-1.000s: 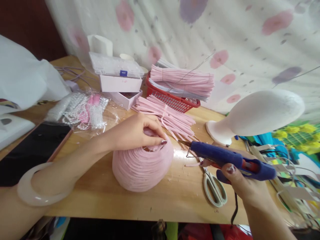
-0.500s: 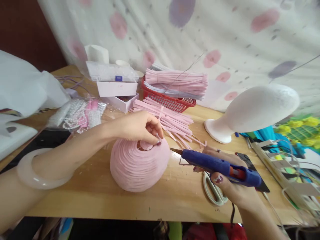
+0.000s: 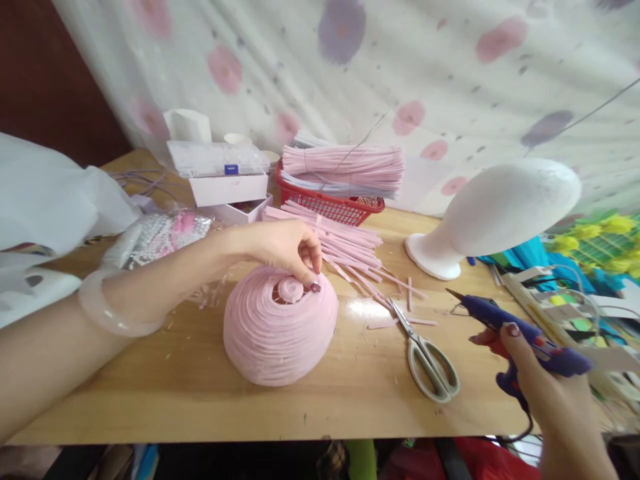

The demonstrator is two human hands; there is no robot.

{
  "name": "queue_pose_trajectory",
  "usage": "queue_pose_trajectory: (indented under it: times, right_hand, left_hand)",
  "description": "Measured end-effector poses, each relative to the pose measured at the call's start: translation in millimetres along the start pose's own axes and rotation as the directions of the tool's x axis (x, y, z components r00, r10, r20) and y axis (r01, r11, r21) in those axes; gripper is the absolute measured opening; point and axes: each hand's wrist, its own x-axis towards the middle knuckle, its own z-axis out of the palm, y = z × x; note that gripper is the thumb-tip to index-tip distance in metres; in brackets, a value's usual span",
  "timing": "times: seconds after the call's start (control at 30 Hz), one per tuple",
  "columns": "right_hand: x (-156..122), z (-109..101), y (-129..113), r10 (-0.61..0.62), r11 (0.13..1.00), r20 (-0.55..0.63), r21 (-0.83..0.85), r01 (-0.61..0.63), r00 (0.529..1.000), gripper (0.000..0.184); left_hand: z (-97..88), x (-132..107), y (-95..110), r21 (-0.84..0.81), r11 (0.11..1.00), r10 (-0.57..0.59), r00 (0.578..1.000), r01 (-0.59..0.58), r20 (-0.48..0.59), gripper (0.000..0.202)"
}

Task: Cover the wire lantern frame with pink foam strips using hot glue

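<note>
Blue glue gun [image 3: 530,332], nozzle [image 3: 455,295] leftward

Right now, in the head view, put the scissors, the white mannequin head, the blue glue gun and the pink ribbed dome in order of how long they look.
Longest to shortest:
1. White mannequin head
2. Blue glue gun
3. Pink ribbed dome and scissors: too close to rank
</note>
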Motion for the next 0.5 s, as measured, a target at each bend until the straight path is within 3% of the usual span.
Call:
queue_pose_trajectory:
  times: [0.13, 0.3, 0.4, 0.5]
  right_hand:
    - [12.4, -9.3, 23.2, 0.079, 0.997, -0.042, 0.011, -0.078, 0.996, 0.041]
    - [35.0, -0.1, 51.7, 0.177, 0.981, 0.001, -0.083, -0.176, 0.984, 0.052]
    - [41.6, 5.7, 62.2, 0.161, 0.974, -0.004, -0.160, -0.160, 0.987, 0.050]
    - [37.3, 0.8, 64.1, 0.052, 0.986, 0.014, -0.162, -0.049, 0.999, 0.043]
  left_hand:
    - [-4.8, 6.3, 1.1, 0.071, 0.997, 0.012, 0.999, -0.015, 0.042, 0.030]
    - [-8.7, 13.2, 2.1, 0.117, 0.993, -0.007, 0.995, -0.005, 0.104, 0.035]
    - [-10.6, 15.4, 4.3, 0.139, 0.990, -0.020, 0.991, 0.002, 0.130, 0.039]
    - [-12.2, 17.3, 4.2, 0.170, 0.985, -0.004, 0.989, -0.022, 0.148, 0.039]
